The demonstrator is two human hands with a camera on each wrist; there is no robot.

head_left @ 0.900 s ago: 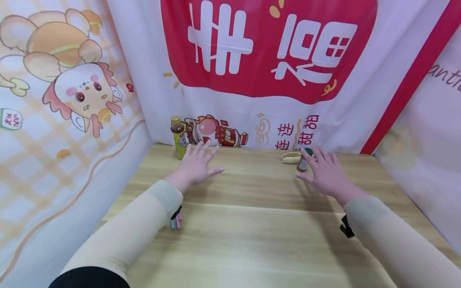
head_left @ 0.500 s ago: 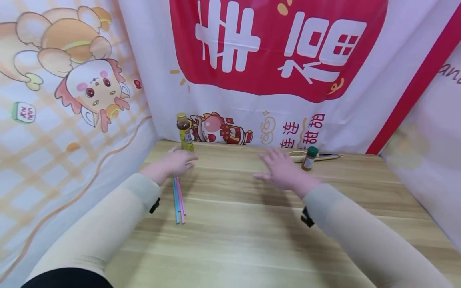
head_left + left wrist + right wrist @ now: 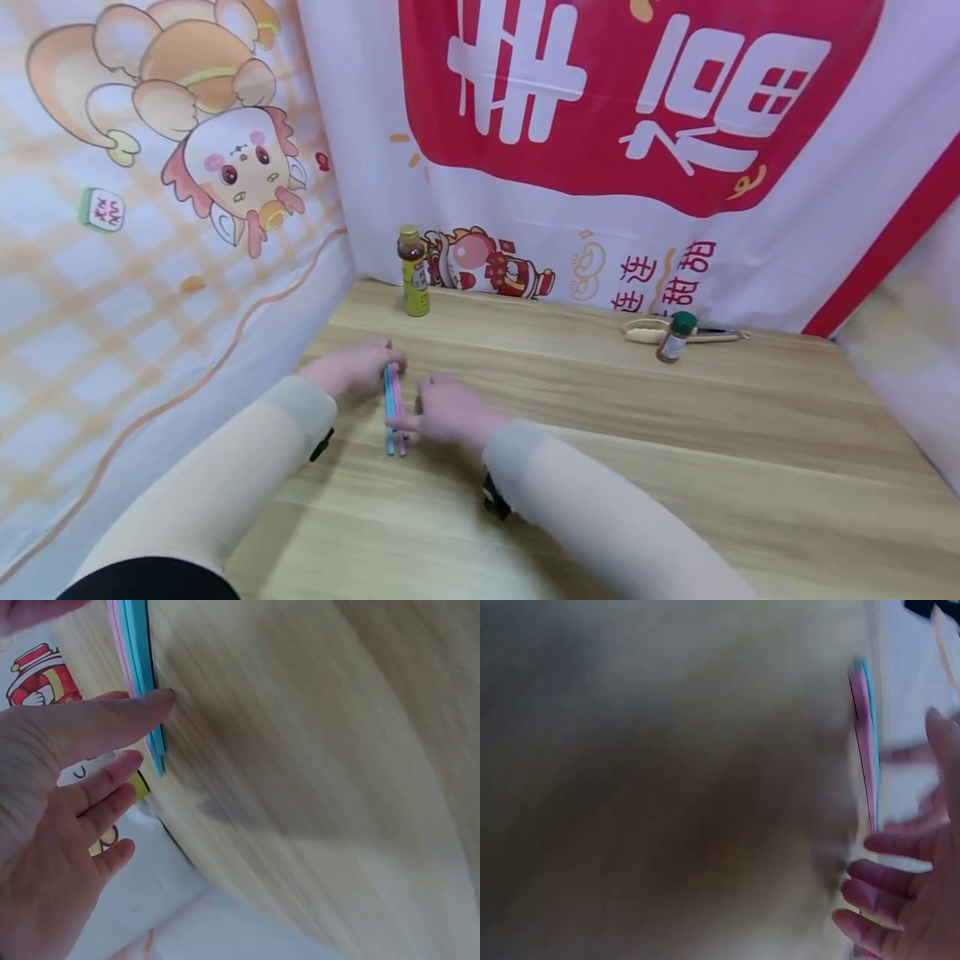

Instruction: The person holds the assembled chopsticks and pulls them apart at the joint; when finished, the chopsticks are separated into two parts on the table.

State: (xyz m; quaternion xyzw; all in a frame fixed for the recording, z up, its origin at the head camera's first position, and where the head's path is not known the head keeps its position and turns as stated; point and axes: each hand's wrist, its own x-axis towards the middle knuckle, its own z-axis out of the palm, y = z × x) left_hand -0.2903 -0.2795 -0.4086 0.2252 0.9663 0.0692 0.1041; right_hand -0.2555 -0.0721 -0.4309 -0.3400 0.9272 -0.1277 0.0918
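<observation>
Slim pink and blue sticks (image 3: pixel 392 410) lie side by side on the wooden table, left of the middle. My left hand (image 3: pixel 358 367) is at their far end. In the left wrist view its thumb (image 3: pixel 124 720) crosses in front of the blue sticks (image 3: pixel 139 645); the other visible fingers are loosely extended, and the index finger is mostly hidden. From the right, my right hand (image 3: pixel 452 408) reaches to the sticks' near part, its thumb over them in the head view. Its fingers (image 3: pixel 885 877) are spread and relaxed in the right wrist view, which is blurred.
A yellow-labelled drink bottle (image 3: pixel 415 271) stands at the back left. A green-capped small jar (image 3: pixel 677 337) stands at the back right, before tongs (image 3: pixel 720 335) that lie along the rear edge. Printed cloth (image 3: pixel 480 192) hangs behind and at both sides.
Both hands have come down to the sticks. My right hand has swept left from near the jar; my left hand has drawn back from near the bottle. The head view has shifted.
</observation>
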